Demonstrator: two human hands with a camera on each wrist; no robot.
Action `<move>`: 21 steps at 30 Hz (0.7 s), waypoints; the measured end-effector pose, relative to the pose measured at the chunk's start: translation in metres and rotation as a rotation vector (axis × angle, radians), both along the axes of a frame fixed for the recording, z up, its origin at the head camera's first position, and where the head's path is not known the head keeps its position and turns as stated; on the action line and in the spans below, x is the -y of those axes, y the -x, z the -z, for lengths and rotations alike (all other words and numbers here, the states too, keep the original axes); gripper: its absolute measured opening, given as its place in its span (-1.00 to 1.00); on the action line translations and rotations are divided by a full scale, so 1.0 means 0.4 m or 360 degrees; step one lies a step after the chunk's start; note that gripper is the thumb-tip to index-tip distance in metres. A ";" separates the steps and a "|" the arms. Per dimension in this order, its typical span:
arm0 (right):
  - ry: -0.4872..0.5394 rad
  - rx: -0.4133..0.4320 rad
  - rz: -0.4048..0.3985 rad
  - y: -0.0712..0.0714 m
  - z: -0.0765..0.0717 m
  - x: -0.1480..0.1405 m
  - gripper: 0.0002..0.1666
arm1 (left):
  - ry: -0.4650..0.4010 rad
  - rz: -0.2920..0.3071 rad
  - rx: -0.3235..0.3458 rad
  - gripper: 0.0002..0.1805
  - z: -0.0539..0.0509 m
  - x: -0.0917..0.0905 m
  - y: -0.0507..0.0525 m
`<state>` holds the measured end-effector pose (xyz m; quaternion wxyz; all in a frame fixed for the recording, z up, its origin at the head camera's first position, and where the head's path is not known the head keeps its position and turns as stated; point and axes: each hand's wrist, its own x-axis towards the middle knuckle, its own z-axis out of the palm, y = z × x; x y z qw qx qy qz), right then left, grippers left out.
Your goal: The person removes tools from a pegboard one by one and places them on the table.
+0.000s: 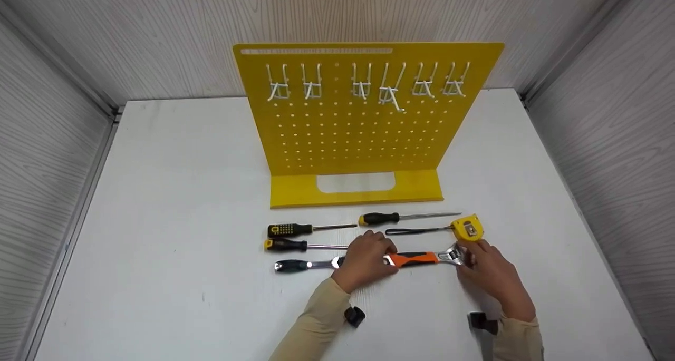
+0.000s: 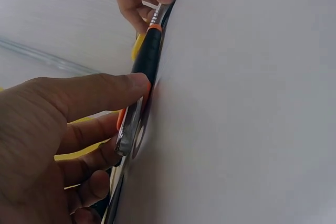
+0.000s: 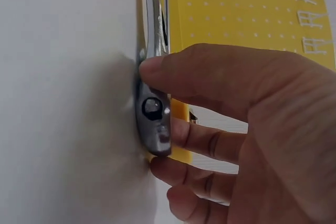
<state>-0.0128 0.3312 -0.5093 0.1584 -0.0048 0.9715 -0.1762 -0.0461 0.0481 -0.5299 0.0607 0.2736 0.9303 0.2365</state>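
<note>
An adjustable wrench (image 1: 415, 259) with an orange and black handle lies crosswise near the table's front. My left hand (image 1: 365, 262) pinches its handle end, thumb on the near side and fingers on the far side, as the left wrist view shows. At the other end my right hand (image 1: 493, 271) pinches the metal head (image 3: 153, 114) between thumb and fingers. Partly behind my left hand lies a ratchet wrench (image 1: 295, 265) with a dark handle. A yellow tape measure (image 1: 468, 227) with a black strap sits just beyond my right hand.
Three screwdrivers, a thick-handled one (image 1: 290, 230), a long one (image 1: 286, 244) and another (image 1: 379, 218), lie beyond the wrench. Behind them stands a yellow pegboard (image 1: 353, 134) with several white hooks (image 1: 390, 93). Pale panels (image 1: 606, 97) wall the white table (image 1: 174, 192).
</note>
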 end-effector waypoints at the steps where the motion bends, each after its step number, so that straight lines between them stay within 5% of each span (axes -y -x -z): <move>1: 0.0005 0.0003 0.0004 -0.001 -0.002 -0.001 -0.39 | -0.0012 -0.0004 0.0018 -0.65 -0.004 0.003 0.000; 8: 0.0050 0.0041 0.0051 -0.008 -0.017 -0.007 -0.36 | -0.0059 -0.0002 0.0069 -0.62 -0.015 0.010 0.005; 15: 0.0062 -0.0044 0.0071 -0.015 -0.028 -0.004 -0.39 | -0.0058 0.0012 0.0046 -0.59 -0.022 0.015 0.007; 21: 0.0096 -0.0199 0.0094 -0.017 -0.037 0.006 -0.44 | -0.0188 0.0002 0.0050 -0.56 -0.038 0.037 0.012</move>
